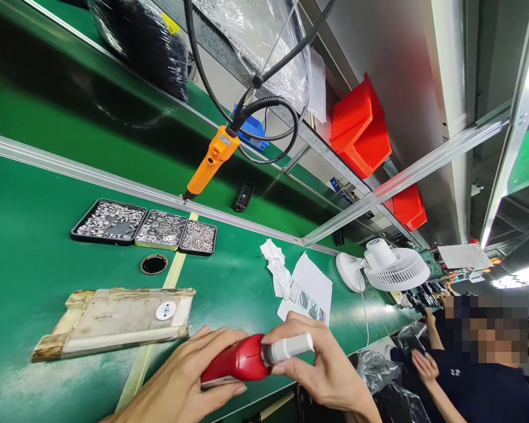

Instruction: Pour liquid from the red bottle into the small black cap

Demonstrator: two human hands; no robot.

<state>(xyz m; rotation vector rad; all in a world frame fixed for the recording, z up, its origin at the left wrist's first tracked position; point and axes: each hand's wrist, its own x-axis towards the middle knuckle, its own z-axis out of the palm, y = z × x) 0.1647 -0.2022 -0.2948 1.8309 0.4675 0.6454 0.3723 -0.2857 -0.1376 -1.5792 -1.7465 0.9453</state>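
Clock positions run from the centre of view. The green bench (229,294) bears three shallow trays (101,239) of small metal parts (114,220) at nine; a round black piece (154,264) with gold-coloured rim and a worn board (114,323) (edges frayed, stained) towards eight; crumpled tissue (275,267) near six; printed paper (318,282) at five; a white fan (394,267) at four. Yellow tape (174,270) crosses the surface towards eight.

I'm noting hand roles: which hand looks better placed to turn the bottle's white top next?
Probably the right hand: it is right at the white top, while the left hand grips the red bottle around its body.
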